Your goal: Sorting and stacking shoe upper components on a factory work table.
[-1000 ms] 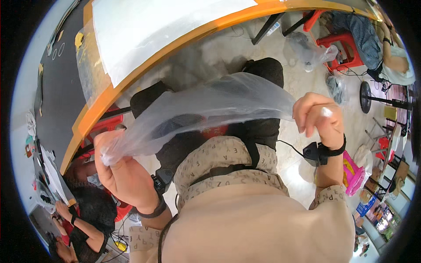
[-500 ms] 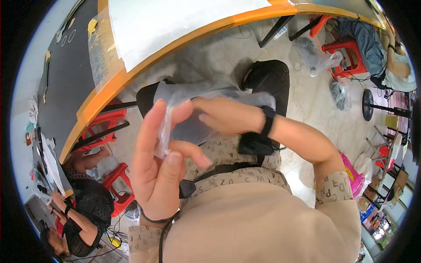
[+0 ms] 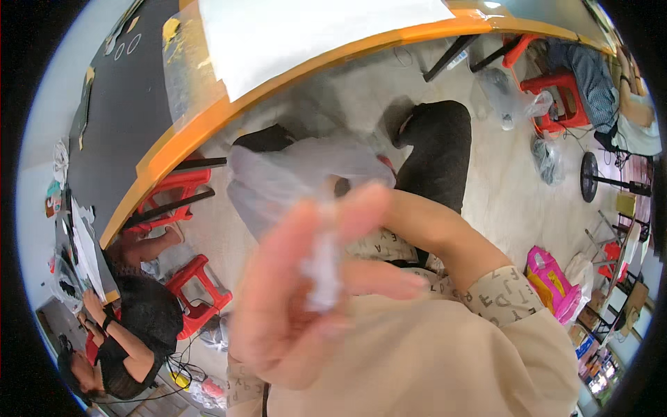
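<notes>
A thin see-through plastic bag (image 3: pixel 299 163) spreads over my lap between my knees. Close to the camera and smeared by motion, my left hand (image 3: pixel 278 292) pinches a whitish, twisted end of plastic (image 3: pixel 325 267) between thumb and fingers. It seems to belong to the bag, but blur hides the join. My right forearm (image 3: pixel 438 226) reaches from the right toward the bag, its black wristband (image 3: pixel 341 186) just showing beyond the left fingers. The right hand is hidden behind or within the cloudy plastic, so its fingers cannot be made out.
Ahead curves an orange-edged table (image 3: pixel 347 52) with a large white sheet (image 3: pixel 313 35). A person in black (image 3: pixel 142 313) works at the left beside a red stool (image 3: pixel 198 292). Another person sits far right, near a black fan (image 3: pixel 589 177) and a pink bag (image 3: pixel 552 281).
My left hand has moved right and closer to the camera, still pinching the plastic. My right forearm has swung inward and forward. The bag has spread left over my lap, and the view has shifted slightly.
</notes>
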The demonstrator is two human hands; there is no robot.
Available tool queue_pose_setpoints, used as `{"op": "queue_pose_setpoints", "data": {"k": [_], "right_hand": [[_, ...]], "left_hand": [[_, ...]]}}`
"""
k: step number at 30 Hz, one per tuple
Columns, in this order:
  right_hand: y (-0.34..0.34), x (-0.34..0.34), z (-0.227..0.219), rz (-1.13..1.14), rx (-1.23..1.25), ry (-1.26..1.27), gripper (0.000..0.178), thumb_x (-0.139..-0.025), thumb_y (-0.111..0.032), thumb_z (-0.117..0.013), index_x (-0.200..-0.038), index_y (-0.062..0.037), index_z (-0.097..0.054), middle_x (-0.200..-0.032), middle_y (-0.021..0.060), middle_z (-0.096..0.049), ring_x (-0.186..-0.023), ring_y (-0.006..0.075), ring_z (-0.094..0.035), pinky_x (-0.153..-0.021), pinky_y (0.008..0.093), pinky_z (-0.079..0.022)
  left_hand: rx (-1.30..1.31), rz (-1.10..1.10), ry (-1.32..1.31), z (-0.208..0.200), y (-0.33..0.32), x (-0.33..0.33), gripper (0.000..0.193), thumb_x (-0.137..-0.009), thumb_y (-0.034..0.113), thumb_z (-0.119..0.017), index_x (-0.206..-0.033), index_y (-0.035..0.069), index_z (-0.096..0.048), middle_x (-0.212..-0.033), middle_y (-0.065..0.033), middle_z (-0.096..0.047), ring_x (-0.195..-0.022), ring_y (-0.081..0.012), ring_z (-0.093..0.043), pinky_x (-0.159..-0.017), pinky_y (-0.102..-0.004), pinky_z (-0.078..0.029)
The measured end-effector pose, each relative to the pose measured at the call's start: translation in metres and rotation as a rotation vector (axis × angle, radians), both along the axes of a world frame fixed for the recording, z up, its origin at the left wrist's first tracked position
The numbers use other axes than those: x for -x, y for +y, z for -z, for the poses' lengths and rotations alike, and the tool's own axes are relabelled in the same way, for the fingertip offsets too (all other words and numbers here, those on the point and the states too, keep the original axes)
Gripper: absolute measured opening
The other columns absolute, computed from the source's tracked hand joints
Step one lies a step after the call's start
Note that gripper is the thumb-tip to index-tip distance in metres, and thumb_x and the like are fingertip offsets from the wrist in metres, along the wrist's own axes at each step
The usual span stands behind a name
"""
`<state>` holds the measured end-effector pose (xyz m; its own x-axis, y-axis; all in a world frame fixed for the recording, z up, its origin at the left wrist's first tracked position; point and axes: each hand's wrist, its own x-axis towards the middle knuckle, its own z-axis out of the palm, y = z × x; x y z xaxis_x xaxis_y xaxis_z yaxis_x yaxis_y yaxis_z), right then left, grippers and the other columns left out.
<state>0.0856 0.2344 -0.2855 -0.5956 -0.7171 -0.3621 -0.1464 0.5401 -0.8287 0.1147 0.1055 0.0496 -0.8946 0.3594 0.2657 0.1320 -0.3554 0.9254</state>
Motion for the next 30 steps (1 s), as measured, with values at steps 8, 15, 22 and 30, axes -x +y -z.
{"op": "queue_pose_setpoints", "data": {"k": [8,15,22,30], "right_hand": [[0.124,-0.07,-0.028,-0.121,0.117,-0.025,0.053,-0.062,-0.027,-0.074,-0.102,0.0013,-0.056,-0.093,0.0164,-0.061,-0.088,0.0265,-0.057,-0.078,0.0354,-0.043],[0.327,-0.028,-0.051,-0.241,0.172,-0.046,0.052,-0.062,-0.027,-0.074,-0.102,0.0013,-0.055,-0.094,0.016,-0.061,-0.088,0.0264,-0.057,-0.078,0.0353,-0.043],[0.124,0.028,-0.063,-0.14,0.225,-0.115,0.052,-0.063,-0.026,-0.074,-0.103,0.0013,-0.055,-0.094,0.0157,-0.06,-0.088,0.0263,-0.057,-0.078,0.0353,-0.043],[0.097,0.022,-0.081,0.072,0.317,-0.179,0.052,-0.063,-0.026,-0.074,-0.103,0.0012,-0.055,-0.095,0.0154,-0.06,-0.088,0.0262,-0.056,-0.078,0.0353,-0.043]], "left_hand": [[-0.026,0.324,0.028,0.011,0.041,0.003,0.073,-0.078,-0.012,-0.044,-0.138,0.001,-0.005,-0.141,-0.0246,-0.017,-0.111,-0.0335,-0.05,-0.081,-0.0387,-0.046],[0.055,0.283,0.209,0.005,0.083,-0.003,0.08,-0.071,-0.009,-0.053,-0.137,-0.001,-0.009,-0.134,-0.021,-0.031,-0.109,-0.0289,-0.05,-0.088,-0.0355,-0.04],[0.541,-0.181,0.614,0.025,0.019,0.018,0.05,-0.065,0.001,-0.061,-0.113,-0.004,-0.045,-0.101,-0.02,-0.055,-0.094,-0.0296,-0.054,-0.083,-0.0373,-0.041],[0.319,-0.513,-0.121,0.128,-0.003,0.021,0.061,-0.074,-0.001,-0.057,-0.128,0.0,-0.029,-0.119,-0.0117,-0.04,-0.112,-0.0202,-0.04,-0.094,-0.0332,-0.033]]}}
